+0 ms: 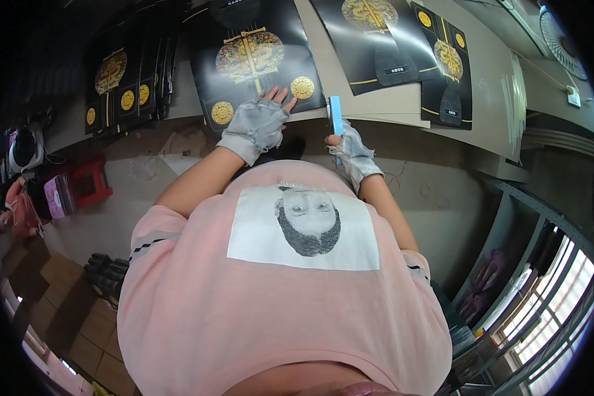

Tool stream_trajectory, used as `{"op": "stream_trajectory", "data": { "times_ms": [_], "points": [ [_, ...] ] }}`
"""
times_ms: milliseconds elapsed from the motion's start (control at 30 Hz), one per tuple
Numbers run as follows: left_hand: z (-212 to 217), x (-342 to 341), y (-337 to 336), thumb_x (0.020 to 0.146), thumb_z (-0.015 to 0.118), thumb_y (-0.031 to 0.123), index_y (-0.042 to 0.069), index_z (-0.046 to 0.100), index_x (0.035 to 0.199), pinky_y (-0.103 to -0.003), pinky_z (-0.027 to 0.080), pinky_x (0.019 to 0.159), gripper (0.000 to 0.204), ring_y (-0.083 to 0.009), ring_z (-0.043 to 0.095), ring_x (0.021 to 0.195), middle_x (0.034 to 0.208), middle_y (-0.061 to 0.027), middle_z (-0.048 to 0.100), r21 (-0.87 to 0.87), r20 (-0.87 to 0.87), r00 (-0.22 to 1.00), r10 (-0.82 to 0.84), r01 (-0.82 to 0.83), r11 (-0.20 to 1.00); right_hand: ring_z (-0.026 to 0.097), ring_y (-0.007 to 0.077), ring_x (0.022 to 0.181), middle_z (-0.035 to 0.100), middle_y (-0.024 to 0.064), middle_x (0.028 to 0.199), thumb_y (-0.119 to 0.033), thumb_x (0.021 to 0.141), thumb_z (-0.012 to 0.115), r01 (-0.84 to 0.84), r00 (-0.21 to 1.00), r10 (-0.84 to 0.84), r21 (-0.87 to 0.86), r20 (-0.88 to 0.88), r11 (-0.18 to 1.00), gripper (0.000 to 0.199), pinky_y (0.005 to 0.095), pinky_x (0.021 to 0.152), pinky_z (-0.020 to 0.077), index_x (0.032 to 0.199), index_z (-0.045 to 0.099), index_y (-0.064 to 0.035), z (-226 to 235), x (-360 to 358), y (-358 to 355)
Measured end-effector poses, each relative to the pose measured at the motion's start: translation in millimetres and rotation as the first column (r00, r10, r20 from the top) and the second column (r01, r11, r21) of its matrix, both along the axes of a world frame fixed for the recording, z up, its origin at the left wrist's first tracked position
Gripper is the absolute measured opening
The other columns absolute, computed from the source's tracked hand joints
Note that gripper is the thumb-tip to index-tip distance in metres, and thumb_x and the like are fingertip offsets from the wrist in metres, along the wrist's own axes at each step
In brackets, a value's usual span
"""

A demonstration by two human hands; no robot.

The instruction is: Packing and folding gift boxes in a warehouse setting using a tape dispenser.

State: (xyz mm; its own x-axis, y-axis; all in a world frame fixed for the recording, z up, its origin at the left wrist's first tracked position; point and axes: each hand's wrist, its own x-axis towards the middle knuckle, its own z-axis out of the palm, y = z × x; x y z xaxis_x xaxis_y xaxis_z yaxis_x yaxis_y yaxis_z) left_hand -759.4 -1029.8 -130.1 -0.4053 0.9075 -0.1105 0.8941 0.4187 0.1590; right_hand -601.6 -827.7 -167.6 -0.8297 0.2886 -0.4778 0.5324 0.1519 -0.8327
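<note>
My left hand [261, 124], in a grey fingerless glove, lies with its fingers stretched out over the lower edge of a glossy black printed sheet [208, 72]. That sheet carries a round gold and coloured pattern and smaller gold medallions. Held upright in my right hand [353, 150], gloved the same way, is a narrow light-blue hand tool [336, 113] with a darker side. Its exact kind cannot be made out. The right fingers are closed round its lower part, just off the table's near edge and to the right of the sheet.
More black sheets [383, 63] overlap at the right, and a stack of them [129, 82] stands at the left of the table [482, 79]. A fan [561, 39] is at the far right. Another person [23, 208] and a red stool [92, 181] are at the left. Cartons [66, 284] sit lower left.
</note>
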Motion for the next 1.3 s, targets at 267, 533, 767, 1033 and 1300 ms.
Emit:
{"op": "stream_trajectory", "data": {
  "times_ms": [267,533,767,1033,1300],
  "points": [
    [11.0,5.2,5.1,0.082,0.056,0.035,0.014,0.040,0.133,-0.036,0.036,0.099,0.058,-0.0228,0.043,0.122,0.135,-0.0074,0.043,0.085,-0.008,0.995,0.100,-0.099,0.991,0.054,0.0321,0.078,0.054,0.0171,0.083,-0.018,0.066,0.063,-0.186,0.967,0.188,0.028,-0.170,0.982,0.033,0.0376,0.070,0.0430,0.091,0.054,0.0011,8.7,-14.1,-8.3],
    [9.1,0.8,-0.1,0.082,0.057,0.037,0.013,0.044,0.129,-0.035,0.039,0.095,0.055,-0.0240,0.047,0.117,0.130,-0.0076,0.047,0.205,0.001,0.994,0.110,-0.108,0.973,0.056,0.0295,0.082,0.058,0.0165,0.089,-0.021,0.070,0.065,-0.095,0.991,0.080,-0.140,-0.104,0.986,0.038,0.0351,0.074,0.0430,0.099,0.055,0.0015,8.4,-25.2,-15.1],
    [8.0,0.5,-2.5,0.079,0.062,0.036,0.009,0.047,0.126,-0.038,0.039,0.095,0.056,-0.0277,0.048,0.115,0.127,-0.0118,0.049,0.225,0.057,0.990,0.132,-0.142,0.964,0.055,0.0231,0.084,0.061,0.0132,0.092,-0.022,0.072,0.069,-0.124,0.992,0.125,-0.125,0.000,0.984,0.047,0.0316,0.077,0.0429,0.109,0.055,0.0030,-23.8,-23.1,-17.0],
    [-45.8,-34.2,-103.8,0.071,0.073,0.030,-0.008,0.037,0.130,-0.037,0.045,0.085,0.078,-0.0297,0.056,0.093,0.100,-0.0210,0.057,0.462,0.280,0.528,0.802,-0.806,0.369,0.052,0.0105,0.066,0.053,0.0020,0.078,-0.008,0.075,0.068,-0.059,0.998,0.060,-0.198,-0.002,0.978,0.034,0.0244,0.056,0.0470,0.105,0.055,-0.0005,-24.5,-21.1,-7.9],
    [-53.4,-43.8,-139.2,0.076,0.071,0.030,0.006,0.031,0.138,-0.026,0.045,0.050,0.078,-0.0156,0.058,0.077,0.090,-0.0057,0.061,-0.216,0.759,-0.007,0.651,-0.946,0.241,0.049,0.0106,0.065,0.052,0.0010,0.078,-0.011,0.075,0.068,-0.026,1.000,0.030,-0.309,0.007,0.951,0.026,0.0233,0.058,0.0430,0.095,0.054,-0.0027,-9.7,-20.3,-7.7]
  ]
}}
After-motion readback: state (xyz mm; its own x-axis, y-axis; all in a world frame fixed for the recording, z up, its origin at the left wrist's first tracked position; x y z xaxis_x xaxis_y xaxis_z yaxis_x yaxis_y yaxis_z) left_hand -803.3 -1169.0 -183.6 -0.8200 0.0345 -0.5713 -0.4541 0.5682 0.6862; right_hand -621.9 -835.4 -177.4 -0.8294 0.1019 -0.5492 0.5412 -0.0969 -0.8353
